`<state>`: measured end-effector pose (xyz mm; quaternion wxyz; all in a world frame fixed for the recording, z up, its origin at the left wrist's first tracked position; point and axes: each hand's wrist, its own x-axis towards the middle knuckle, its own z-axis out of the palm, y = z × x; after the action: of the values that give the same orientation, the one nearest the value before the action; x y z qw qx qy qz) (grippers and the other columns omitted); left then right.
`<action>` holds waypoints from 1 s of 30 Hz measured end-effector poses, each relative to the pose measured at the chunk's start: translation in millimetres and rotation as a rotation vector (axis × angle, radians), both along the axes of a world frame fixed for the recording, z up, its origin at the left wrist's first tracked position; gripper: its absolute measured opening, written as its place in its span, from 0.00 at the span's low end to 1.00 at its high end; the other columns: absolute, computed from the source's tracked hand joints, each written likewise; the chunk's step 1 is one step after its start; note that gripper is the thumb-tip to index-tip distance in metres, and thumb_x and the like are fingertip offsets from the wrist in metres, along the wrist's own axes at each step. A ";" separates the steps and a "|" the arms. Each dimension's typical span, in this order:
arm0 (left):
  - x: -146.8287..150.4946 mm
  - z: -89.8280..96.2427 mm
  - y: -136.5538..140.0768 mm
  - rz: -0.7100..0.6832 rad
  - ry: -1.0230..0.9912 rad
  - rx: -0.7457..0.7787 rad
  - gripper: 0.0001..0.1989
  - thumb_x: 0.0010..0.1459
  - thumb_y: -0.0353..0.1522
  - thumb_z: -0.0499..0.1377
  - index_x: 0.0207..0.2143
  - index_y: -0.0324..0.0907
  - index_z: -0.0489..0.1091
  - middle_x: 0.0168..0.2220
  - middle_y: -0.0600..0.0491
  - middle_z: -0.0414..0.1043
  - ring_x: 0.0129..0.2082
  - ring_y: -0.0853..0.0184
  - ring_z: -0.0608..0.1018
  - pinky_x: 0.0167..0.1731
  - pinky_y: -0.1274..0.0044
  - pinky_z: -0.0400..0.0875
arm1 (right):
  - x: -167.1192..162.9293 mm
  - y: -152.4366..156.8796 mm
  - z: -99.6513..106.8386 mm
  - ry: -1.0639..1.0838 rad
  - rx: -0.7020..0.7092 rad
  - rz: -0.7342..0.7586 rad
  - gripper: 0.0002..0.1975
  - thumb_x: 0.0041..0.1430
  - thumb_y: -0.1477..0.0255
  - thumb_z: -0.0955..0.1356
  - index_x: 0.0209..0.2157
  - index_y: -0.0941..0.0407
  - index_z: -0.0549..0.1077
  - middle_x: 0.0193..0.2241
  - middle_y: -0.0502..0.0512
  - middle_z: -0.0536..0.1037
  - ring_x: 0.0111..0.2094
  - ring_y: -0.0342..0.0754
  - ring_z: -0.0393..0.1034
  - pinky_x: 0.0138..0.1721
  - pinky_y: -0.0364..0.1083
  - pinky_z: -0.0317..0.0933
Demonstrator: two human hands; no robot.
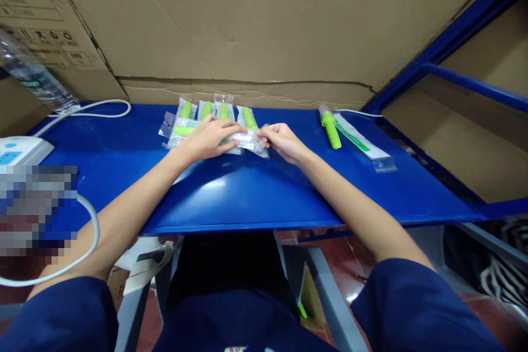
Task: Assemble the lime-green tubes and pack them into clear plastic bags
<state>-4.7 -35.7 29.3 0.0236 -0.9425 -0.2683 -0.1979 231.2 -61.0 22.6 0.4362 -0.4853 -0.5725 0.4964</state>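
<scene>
Several bright green handles in clear plastic bags lie side by side at the back of the blue table. Across them lies another bagged green-handled item. My left hand rests over this crosswise item, its thumb and fingers closed around the clear bag. At the bag's right end, my right hand pinches the plastic between thumb and fingertips. The part of the item beneath my left hand is hidden.
An unbagged green handle with a clear cap lies to the right, beside a white and green strip-shaped packet. A white device with a cable and a plastic bottle stand left. Cardboard walls the back of the blue table.
</scene>
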 end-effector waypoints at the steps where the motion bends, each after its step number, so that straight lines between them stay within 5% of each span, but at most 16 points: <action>1: 0.3 -0.2 0.0 0.007 0.006 0.003 0.18 0.73 0.39 0.52 0.60 0.47 0.73 0.56 0.46 0.78 0.54 0.57 0.79 0.55 0.64 0.63 | 0.8 0.2 0.1 -0.003 0.006 0.004 0.18 0.56 0.68 0.74 0.18 0.55 0.66 0.17 0.50 0.69 0.21 0.39 0.55 0.26 0.42 0.54; 13: -0.9 -2.0 3.2 0.036 0.031 0.013 0.20 0.74 0.39 0.50 0.60 0.46 0.73 0.55 0.45 0.79 0.54 0.56 0.79 0.54 0.64 0.65 | -0.3 -1.5 1.0 -0.096 0.229 0.097 0.15 0.65 0.61 0.69 0.26 0.54 0.73 0.25 0.51 0.75 0.24 0.42 0.62 0.33 0.45 0.62; 18: -1.6 -4.1 5.4 0.030 0.014 0.024 0.21 0.74 0.40 0.49 0.60 0.46 0.74 0.54 0.44 0.80 0.53 0.55 0.80 0.53 0.63 0.66 | -0.4 -1.8 -3.1 -0.157 0.319 0.024 0.08 0.60 0.66 0.72 0.36 0.52 0.70 0.30 0.49 0.74 0.27 0.44 0.63 0.34 0.46 0.63; 30: -1.5 -6.4 5.2 0.036 0.030 0.044 0.20 0.75 0.40 0.49 0.59 0.43 0.72 0.54 0.43 0.80 0.53 0.56 0.80 0.54 0.64 0.64 | 1.1 4.5 -19.1 -0.441 0.682 0.077 0.16 0.63 0.58 0.70 0.46 0.53 0.78 0.49 0.60 0.81 0.52 0.57 0.72 0.52 0.55 0.64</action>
<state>-6.2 -30.6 22.9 0.0522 -0.9396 -0.2805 -0.1890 232.3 -56.6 3.5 0.4201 -0.3858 -0.8018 0.1781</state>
